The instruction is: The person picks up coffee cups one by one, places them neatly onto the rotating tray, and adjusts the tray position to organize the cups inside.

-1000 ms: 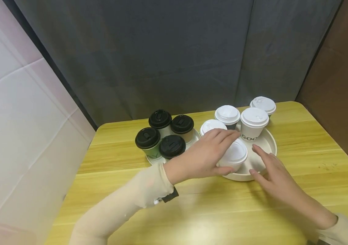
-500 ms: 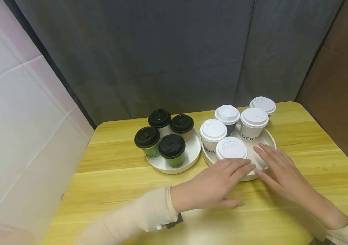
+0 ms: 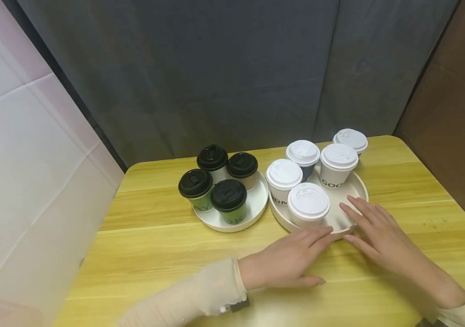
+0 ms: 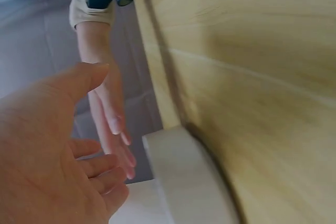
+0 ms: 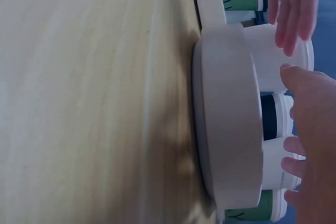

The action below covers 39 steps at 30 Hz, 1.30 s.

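Note:
My left hand (image 3: 287, 261), its fingers extended and holding nothing, is just in front of the right-hand round tray (image 3: 338, 218). At that tray's front right rim is my right hand (image 3: 383, 234), fingers spread and gripping nothing; whether it touches the rim I cannot tell. Nearest the left hand stands a paper cup with a white lid (image 3: 308, 202). Behind it on the tray are more white-lidded cups, including a lettered cup (image 3: 338, 165) and a dark cup (image 3: 303, 156). In the right wrist view, the tray's side wall (image 5: 231, 114) shows beside the right hand's fingers.
A smaller white plate (image 3: 258, 206) to the left carries several black-lidded cups (image 3: 230, 200). One more white-lidded cup (image 3: 351, 139) stands at the back right, behind the tray. A dark curtain (image 3: 224, 81) hangs behind the wooden table (image 3: 146, 254).
My left hand has drawn back from over the front white-lidded cup toward the table's near side, uncovering the cups. The right hand has shifted slightly right. The cups look unmoved.

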Each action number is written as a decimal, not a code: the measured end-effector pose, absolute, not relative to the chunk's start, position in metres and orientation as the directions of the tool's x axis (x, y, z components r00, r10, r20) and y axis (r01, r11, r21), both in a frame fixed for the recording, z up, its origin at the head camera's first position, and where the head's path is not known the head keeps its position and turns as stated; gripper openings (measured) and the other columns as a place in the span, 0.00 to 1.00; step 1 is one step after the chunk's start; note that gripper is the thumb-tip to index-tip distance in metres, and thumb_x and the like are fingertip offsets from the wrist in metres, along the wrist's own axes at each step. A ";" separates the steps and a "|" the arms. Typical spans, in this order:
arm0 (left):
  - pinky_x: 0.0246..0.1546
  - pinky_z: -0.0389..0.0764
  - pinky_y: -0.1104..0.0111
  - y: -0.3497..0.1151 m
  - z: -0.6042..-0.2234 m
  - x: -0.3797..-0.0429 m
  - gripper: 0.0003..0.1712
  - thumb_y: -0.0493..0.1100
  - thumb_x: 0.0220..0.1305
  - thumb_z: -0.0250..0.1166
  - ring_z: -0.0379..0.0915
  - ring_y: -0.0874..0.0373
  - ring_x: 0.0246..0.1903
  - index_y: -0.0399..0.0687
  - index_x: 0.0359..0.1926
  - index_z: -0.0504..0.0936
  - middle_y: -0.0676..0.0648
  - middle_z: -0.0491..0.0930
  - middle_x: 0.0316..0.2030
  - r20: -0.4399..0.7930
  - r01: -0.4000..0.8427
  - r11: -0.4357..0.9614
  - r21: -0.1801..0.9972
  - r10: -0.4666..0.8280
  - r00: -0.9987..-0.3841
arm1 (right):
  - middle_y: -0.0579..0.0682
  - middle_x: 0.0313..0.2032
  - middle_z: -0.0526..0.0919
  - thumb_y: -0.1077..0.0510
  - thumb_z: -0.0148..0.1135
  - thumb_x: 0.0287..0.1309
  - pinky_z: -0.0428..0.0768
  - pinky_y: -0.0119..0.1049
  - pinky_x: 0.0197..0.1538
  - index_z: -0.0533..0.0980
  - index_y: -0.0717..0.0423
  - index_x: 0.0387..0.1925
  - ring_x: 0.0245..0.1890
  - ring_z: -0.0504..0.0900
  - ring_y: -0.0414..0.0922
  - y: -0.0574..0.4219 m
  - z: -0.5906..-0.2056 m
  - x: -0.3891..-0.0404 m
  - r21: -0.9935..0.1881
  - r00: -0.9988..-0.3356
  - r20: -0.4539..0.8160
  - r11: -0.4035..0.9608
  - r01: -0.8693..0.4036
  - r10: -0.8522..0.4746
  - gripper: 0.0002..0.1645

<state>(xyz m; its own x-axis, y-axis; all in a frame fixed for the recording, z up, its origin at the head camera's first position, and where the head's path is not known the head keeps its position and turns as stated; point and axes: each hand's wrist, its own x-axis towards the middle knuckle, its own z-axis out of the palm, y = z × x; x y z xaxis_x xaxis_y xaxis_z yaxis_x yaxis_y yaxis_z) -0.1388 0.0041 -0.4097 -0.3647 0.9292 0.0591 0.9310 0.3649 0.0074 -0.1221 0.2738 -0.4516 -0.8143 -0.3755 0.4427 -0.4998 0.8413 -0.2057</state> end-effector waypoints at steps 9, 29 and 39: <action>0.79 0.51 0.62 0.001 -0.429 -0.140 0.55 0.68 0.63 0.59 0.49 0.49 0.77 0.38 0.77 0.50 0.39 0.54 0.76 0.055 0.920 0.389 -0.052 0.921 -0.386 | 0.54 0.73 0.64 0.47 0.67 0.58 0.38 0.39 0.81 0.62 0.42 0.74 0.71 0.63 0.55 0.277 -0.459 -0.120 -0.190 -0.830 0.414 0.856 -0.481 -0.374 0.44; 0.78 0.55 0.63 -0.007 -0.439 -0.136 0.56 0.71 0.60 0.60 0.52 0.49 0.76 0.41 0.76 0.54 0.40 0.57 0.75 0.083 0.899 0.409 -0.159 0.912 -0.401 | 0.53 0.74 0.62 0.46 0.66 0.59 0.40 0.43 0.81 0.61 0.41 0.74 0.72 0.61 0.54 0.279 -0.464 -0.120 -0.180 -0.836 0.392 0.859 -0.479 -0.384 0.44; 0.77 0.57 0.62 -0.020 -0.438 -0.137 0.53 0.70 0.61 0.60 0.51 0.49 0.77 0.44 0.76 0.55 0.39 0.55 0.76 0.068 0.890 0.435 -0.139 0.900 -0.430 | 0.52 0.74 0.63 0.45 0.67 0.59 0.40 0.44 0.81 0.61 0.41 0.74 0.73 0.60 0.51 0.276 -0.466 -0.120 -0.175 -0.834 0.392 0.858 -0.483 -0.389 0.44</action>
<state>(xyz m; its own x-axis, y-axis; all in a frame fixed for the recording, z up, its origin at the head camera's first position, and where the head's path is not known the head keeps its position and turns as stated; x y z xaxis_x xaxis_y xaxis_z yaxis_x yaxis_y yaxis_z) -0.1370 -0.0199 -0.4377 -0.4297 0.9004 0.0677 0.8896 0.4350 -0.1393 -0.1197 0.2764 -0.4655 -0.8336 -0.3887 0.3924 -0.4825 0.8583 -0.1749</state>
